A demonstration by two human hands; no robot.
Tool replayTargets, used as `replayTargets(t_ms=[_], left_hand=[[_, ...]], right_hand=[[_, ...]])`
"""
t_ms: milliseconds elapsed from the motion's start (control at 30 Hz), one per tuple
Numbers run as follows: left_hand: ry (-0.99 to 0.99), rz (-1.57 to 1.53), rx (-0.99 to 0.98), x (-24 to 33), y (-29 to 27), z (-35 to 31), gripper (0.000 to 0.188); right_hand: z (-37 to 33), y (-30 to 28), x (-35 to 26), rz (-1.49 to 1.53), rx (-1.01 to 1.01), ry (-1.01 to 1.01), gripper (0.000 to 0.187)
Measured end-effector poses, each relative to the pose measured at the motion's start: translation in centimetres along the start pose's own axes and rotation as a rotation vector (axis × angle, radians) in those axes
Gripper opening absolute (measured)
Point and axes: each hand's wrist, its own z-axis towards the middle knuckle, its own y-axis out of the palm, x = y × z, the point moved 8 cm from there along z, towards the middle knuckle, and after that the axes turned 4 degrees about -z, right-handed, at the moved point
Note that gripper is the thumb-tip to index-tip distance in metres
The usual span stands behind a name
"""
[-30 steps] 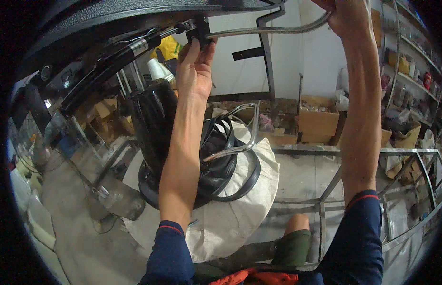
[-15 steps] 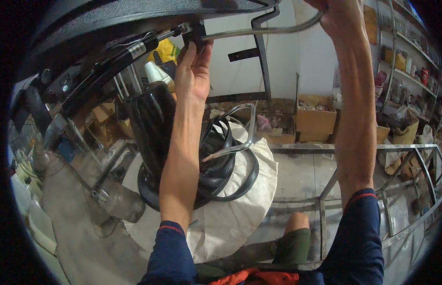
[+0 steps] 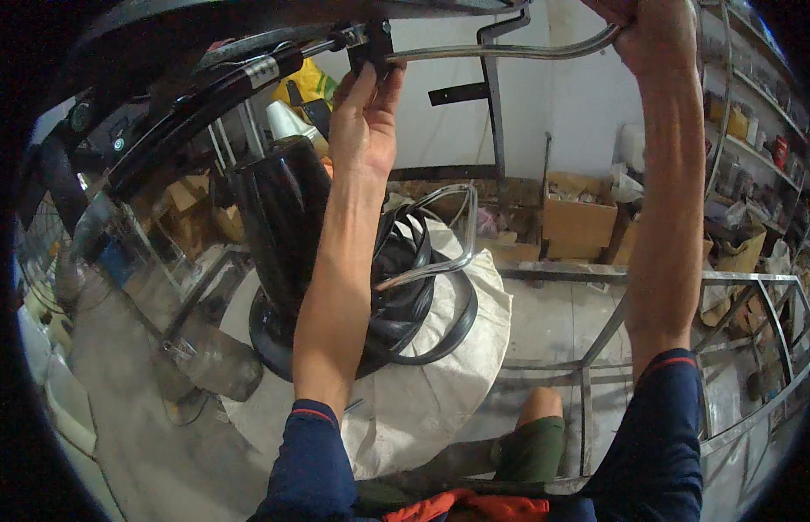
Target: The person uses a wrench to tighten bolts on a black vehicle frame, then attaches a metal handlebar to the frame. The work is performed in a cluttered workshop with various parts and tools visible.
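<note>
Overhead, my left hand [image 3: 366, 126] reaches up with its fingertips pinched on the lower edge of a small black block [image 3: 370, 45]. A bent metal rod [image 3: 509, 52] runs from that block to the right. Its far right end bends up into my right hand [image 3: 659, 39], whose fingers are wrapped round it, partly cut off by the picture's top edge. Beside the block on the left, the end fitting of a black gas strut [image 3: 264, 71] meets it. Above them stretches a large black panel [image 3: 205, 19].
Below stand a black cylinder [image 3: 278, 217], coiled black rubber strip [image 3: 453, 326] and another bent metal rod [image 3: 466, 235] on a white sack cover [image 3: 422, 409]. A metal frame [image 3: 588, 409] lies to the right, with cardboard boxes [image 3: 579, 228] and shelves [image 3: 762, 143] behind it.
My right hand has shifted right with its end of the rod. My left hand and the black block sit slightly higher and further right in view; both grips persist.
</note>
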Motion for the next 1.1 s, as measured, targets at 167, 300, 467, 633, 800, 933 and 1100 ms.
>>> replayTargets(t_ms=[167, 300, 467, 633, 800, 933, 1100], left_hand=[[0.028, -0.014, -0.035, -0.1, 0.3, 0.8, 0.035], [-0.026, -0.045, -0.027, -0.2, 0.1, 0.5, 0.036], [-0.022, -0.050, 0.009, -0.1, -0.8, 0.7, 0.042], [0.009, -0.068, 0.025, -0.3, 0.1, 0.4, 0.042], [0.004, -0.108, 0.008, -0.2, 0.6, 0.5, 0.034], [0.001, -0.135, -0.001, 0.1, 0.5, -0.2, 0.030], [-0.016, -0.199, -0.020, -0.6, 0.3, -0.3, 0.027]], right_hand=[[-2.2, 0.7, -2.3, -0.282, 0.375, 0.045, 0.046], [2.7, -2.5, 2.4, 0.103, 0.012, 0.218, 0.045], [-0.5, -3.8, 4.6, 0.010, 0.299, 0.329, 0.040], [-0.6, -2.0, 1.5, -0.053, 0.217, 0.097, 0.040], [1.7, -5.6, 4.4, 0.389, -0.127, 0.144, 0.041], [-0.1, -1.9, 2.0, -0.022, 0.152, 0.169, 0.041], [0.4, -4.0, 3.5, -0.054, 0.249, 0.341, 0.043]])
